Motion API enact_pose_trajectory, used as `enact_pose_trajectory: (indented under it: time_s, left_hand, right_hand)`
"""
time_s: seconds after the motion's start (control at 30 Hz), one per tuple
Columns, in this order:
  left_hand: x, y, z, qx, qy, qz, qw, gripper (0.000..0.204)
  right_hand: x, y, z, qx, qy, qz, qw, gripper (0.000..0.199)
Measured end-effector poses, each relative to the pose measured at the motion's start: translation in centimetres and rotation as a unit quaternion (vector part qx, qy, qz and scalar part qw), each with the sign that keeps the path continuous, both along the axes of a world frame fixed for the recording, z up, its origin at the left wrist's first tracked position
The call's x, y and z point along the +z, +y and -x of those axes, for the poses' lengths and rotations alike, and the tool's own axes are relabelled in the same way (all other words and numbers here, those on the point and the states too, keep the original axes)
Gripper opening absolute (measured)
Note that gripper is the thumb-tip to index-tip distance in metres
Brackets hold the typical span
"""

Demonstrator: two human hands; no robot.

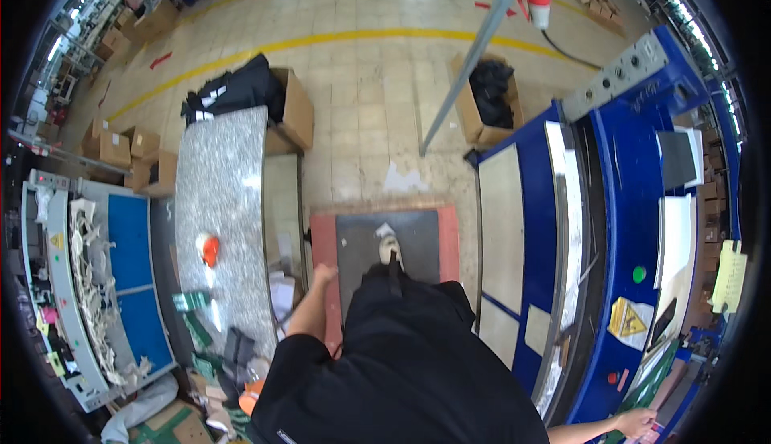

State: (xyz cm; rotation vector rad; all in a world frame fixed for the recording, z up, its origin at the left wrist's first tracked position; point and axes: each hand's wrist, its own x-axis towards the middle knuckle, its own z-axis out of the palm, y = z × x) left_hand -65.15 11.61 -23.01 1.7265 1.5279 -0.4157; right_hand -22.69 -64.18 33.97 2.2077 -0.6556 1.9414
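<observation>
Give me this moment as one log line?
Left hand: empty-looking, above red-edged mat | right hand: by green sheet, contact unclear | blue machine: rightward

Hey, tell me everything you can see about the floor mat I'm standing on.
The floor mat has a dark grey centre with broad red bands down its left and right sides. It looks flat, lying on the tiled floor between the speckled grey table and the blue machine. A light-coloured shoe and white scraps rest on it; your body hides its near part.
</observation>
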Motion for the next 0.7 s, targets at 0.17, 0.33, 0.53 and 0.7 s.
enact_pose_trajectory:
  time_s: [0.17,0.33,0.53,0.7]
  left_hand:
    - [0.9,3.3,-7.9,-0.163,-0.075,0.086,0.98,0.038]
    - [4.7,11.9,-22.7,-0.274,-0.305,0.139,0.901,0.032]
    - [11.0,34.0,-29.2,-0.265,-0.29,0.051,0.918,0.04]
    - [5.3,53.6,-21.5,-0.002,-0.214,-0.135,0.967,0.041]
  right_hand:
    - [-11.3,33.4,-7.1,0.519,0.175,-0.212,0.809,0.027]
    - [-20.7,64.4,-8.9,0.669,0.581,-0.253,0.389,0.014]
    - [-35.5,82.3,-15.8,0.588,0.799,-0.095,0.081,0.034]
    - [-51.7,104.2,-22.2,0.399,0.913,-0.081,-0.023,0.043]
